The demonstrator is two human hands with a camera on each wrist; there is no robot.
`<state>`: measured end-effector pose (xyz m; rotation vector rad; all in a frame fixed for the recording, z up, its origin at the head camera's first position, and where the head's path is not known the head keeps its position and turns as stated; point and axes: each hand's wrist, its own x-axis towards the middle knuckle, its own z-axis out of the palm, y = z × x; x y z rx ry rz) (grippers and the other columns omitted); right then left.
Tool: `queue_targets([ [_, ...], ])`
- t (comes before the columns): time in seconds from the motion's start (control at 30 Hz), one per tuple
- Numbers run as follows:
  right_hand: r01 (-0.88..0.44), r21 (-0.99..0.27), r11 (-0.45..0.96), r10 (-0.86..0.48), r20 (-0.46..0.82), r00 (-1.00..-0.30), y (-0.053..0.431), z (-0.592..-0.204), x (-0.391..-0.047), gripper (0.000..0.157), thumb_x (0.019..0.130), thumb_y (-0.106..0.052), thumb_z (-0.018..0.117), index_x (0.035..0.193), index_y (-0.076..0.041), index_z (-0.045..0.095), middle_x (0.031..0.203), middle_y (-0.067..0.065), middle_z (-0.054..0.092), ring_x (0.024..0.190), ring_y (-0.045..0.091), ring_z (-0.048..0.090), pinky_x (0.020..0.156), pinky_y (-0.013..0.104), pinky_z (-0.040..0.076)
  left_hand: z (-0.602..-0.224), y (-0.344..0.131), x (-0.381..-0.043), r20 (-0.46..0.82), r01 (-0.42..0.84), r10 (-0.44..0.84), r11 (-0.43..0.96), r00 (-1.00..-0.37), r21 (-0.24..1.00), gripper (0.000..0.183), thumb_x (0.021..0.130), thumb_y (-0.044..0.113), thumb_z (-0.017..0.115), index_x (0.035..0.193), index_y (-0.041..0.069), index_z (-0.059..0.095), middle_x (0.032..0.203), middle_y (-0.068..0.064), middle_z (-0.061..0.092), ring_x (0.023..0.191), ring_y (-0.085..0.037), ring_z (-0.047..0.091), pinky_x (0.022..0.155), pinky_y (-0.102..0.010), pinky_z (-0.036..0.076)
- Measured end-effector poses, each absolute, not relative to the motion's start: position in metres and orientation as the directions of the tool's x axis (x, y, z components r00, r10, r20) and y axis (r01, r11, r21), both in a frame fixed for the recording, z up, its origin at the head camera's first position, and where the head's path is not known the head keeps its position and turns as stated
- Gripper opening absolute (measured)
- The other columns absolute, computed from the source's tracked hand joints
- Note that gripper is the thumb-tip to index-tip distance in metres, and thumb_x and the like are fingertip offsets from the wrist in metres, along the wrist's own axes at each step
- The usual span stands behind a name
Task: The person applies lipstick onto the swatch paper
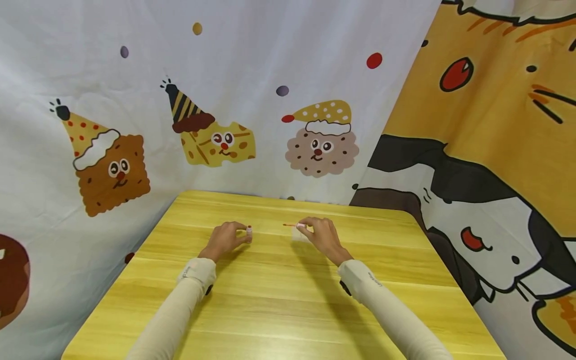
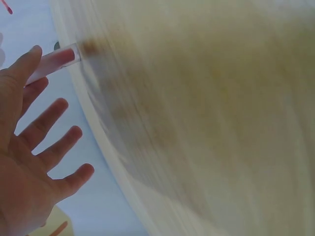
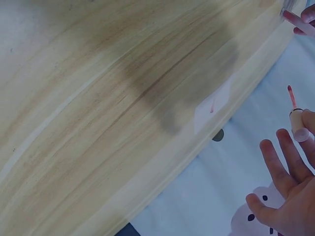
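Between its thumb and index finger my left hand (image 1: 225, 239) pinches a small clear lip gloss tube (image 2: 53, 62), with reddish pink showing at its uncapped end. The other fingers are spread. To the right, my right hand (image 1: 326, 236) pinches the pale cap of a lip gloss applicator wand (image 3: 297, 120) by thumb and index finger. Its thin stem and red tip point left, toward the tube, with a gap between the two. A small white piece of paper (image 3: 216, 105) bearing a short red stroke lies on the table, below the wand in the head view.
The wood-grain table (image 1: 270, 300) reaches a far edge just beyond the hands. Behind it hangs a white curtain (image 1: 252, 65) printed with cartoon snacks, and an orange cartoon-cat cloth (image 1: 495, 150) covers the right side.
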<state>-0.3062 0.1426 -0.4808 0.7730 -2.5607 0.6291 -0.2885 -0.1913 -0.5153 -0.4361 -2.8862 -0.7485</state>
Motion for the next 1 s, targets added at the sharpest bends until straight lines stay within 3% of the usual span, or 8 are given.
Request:
queue_targets([
  [0.23, -0.571, -0.313, 0.759, -0.418, 0.438, -0.796, 0.143, -0.481, -0.307, 0.023, 0.101, -0.032, 0.071, 0.116, -0.017, 0.081, 0.109, -0.002, 0.079, 0.081, 0.016, 0.072, 0.073, 0.038, 0.057, -0.519, -0.191, -0.290, 0.226, 0.325, 0.244, 0.826, -0.943, 0.462, 0.040, 0.095, 0.034, 0.079, 0.126, 0.009, 0.076, 0.126, -0.011, 0.073, 0.110, -0.033, 0.071, 0.089, -0.052, 0.058],
  [0.47, -0.556, -0.364, 0.747, -0.409, 0.408, -0.816, 0.141, -0.482, -0.307, 0.024, 0.102, -0.032, 0.070, 0.118, -0.018, 0.080, 0.110, -0.001, 0.079, 0.090, 0.022, 0.074, 0.081, 0.042, 0.057, -0.521, -0.191, -0.290, 0.199, 0.310, 0.238, 0.765, -0.951, 0.564, 0.035, 0.097, 0.029, 0.077, 0.125, 0.008, 0.076, 0.124, -0.012, 0.074, 0.111, -0.037, 0.070, 0.096, -0.057, 0.054],
  [0.63, -0.555, -0.377, 0.741, -0.396, 0.422, -0.816, 0.139, -0.481, -0.307, 0.024, 0.101, -0.033, 0.071, 0.118, -0.019, 0.080, 0.109, -0.002, 0.079, 0.087, 0.017, 0.074, 0.076, 0.040, 0.059, -0.518, -0.188, -0.292, 0.229, 0.331, 0.240, 0.721, -0.943, 0.609, 0.026, 0.097, 0.025, 0.076, 0.120, 0.011, 0.078, 0.116, -0.008, 0.077, 0.112, -0.034, 0.070, 0.103, -0.057, 0.049],
  [1.0, -0.570, -0.424, 0.703, -0.407, 0.418, -0.812, 0.136, -0.475, -0.305, 0.025, 0.102, -0.034, 0.069, 0.122, -0.021, 0.079, 0.112, -0.003, 0.078, 0.095, 0.016, 0.073, 0.081, 0.041, 0.059, -0.503, -0.175, -0.295, 0.292, 0.391, 0.264, 0.696, -0.919, 0.602, 0.027, 0.098, 0.028, 0.075, 0.121, 0.013, 0.078, 0.107, -0.003, 0.078, 0.101, -0.029, 0.072, 0.094, -0.052, 0.055],
])
